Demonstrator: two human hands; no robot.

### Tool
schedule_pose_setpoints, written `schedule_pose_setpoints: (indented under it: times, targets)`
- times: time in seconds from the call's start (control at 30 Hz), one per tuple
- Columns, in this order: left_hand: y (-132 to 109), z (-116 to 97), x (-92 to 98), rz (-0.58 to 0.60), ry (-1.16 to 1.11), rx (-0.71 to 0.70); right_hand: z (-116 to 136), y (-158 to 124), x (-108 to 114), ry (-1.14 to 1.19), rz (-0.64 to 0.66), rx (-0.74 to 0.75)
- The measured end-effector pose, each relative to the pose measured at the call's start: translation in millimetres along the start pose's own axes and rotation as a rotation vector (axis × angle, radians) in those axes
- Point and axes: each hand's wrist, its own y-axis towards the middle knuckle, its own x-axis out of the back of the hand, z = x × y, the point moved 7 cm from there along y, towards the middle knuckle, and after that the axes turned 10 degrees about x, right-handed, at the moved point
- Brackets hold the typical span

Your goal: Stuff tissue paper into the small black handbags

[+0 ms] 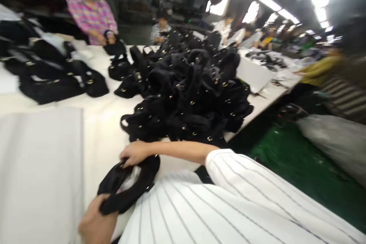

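A small black bag [130, 185] with white stuffing showing in its mouth lies at the near edge of the white table [97, 122]. My left hand [95, 223] grips the bag's near end, fingers closed round it. My right hand [134, 154] holds the bag's top rim, fingers curled over it. My arm in a white striped sleeve [243, 190] crosses in from the right. Just beyond my right hand rises a big heap of black bags [191, 95] with gold rings.
More black bags [57, 72] lie spread at the left. A flat white sheet [40, 167] covers the near left. A person in a pink checked top [93, 19] stands across the table holding a bag. Other workers sit at the far right. Green floor [288, 164] and a grey sack [337, 141] lie right.
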Motion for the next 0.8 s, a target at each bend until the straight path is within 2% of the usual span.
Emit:
schedule_pose_setpoints:
  times: [0.07, 0.13, 0.23, 0.3, 0.37, 0.43, 0.5, 0.53, 0.67, 0.8]
  targets:
    - [-12, 29, 31.0, -0.093, 0.118, 0.060, 3, 17, -28, 0.163, 0.041, 0.024]
    - [-15, 44, 41.9, -0.121, 0.197, 0.112, -11, 14, -34, 0.339, -0.081, -0.078]
    - [-10, 46, 39.3, -0.102, 0.246, 0.140, -26, -20, -21, 0.471, -0.372, -0.212]
    - [-8, 40, 35.2, -0.070, 0.268, 0.114, -19, -53, -12, 0.391, -0.537, -0.236]
    - [-5, 36, 33.3, -0.038, 0.288, 0.130, 0, -82, -10, 0.257, -0.620, -0.189]
    - [-3, 35, 33.4, -0.033, 0.322, 0.166, 25, -97, -21, 0.193, -0.571, -0.017]
    - [0, 32, 32.2, -0.037, 0.343, 0.162, 46, -100, -41, 0.190, -0.419, 0.177]
    - [1, 30, 31.0, -0.041, 0.340, 0.139, 51, -98, -52, 0.182, -0.338, 0.217]
    - [-3, 21, 25.9, -0.064, 0.327, -0.057, 41, -76, -87, 0.107, -0.109, 0.095]
    - [-28, 2, 17.2, -0.034, 0.414, -0.546, 34, -37, -116, 0.057, 0.046, 0.019]
